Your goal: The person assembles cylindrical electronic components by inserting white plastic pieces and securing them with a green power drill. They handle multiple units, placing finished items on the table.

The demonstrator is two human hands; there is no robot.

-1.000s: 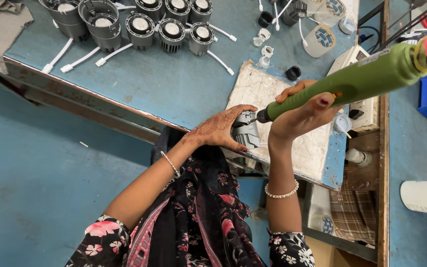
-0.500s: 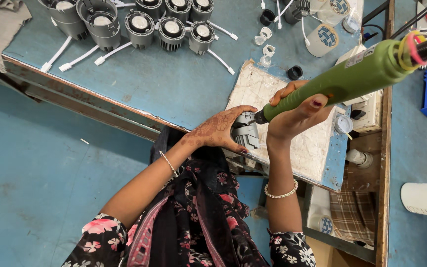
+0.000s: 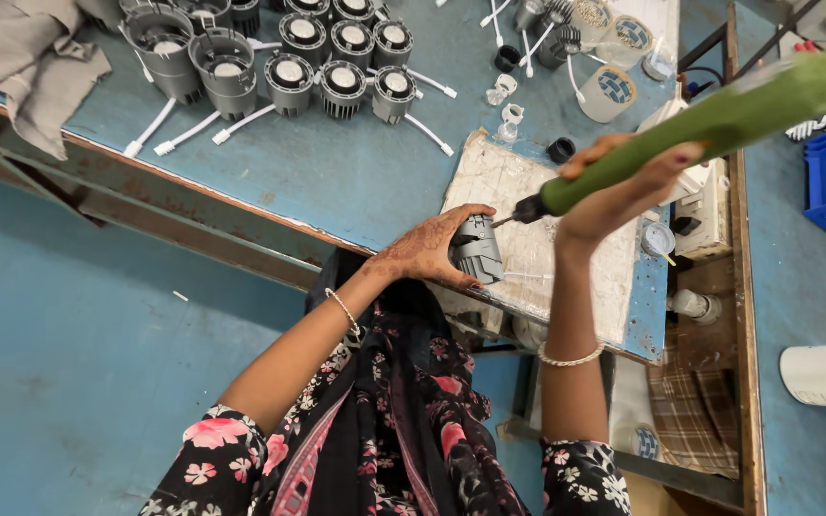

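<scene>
- The worktable (image 3: 336, 172) has a blue-green top with a worn metal edge, and the floor (image 3: 69, 382) around it is painted blue.
- On the far left of the table stand rows of grey ribbed housings (image 3: 341, 81) with white cables, and a grey cloth (image 3: 35, 62) hangs over the corner.
- A scratched white board (image 3: 537, 248) lies at the near edge of the table.
- The grey finned housing (image 3: 477, 250) stands on this board, at its left side.
- The left hand (image 3: 427, 250) is closed around the housing and steadies it.
- The right hand (image 3: 623, 186) is closed around a green electric screwdriver (image 3: 709, 129); the dark tip meets the top of the housing.
- The screwdriver is tilted up to the far right.
</scene>
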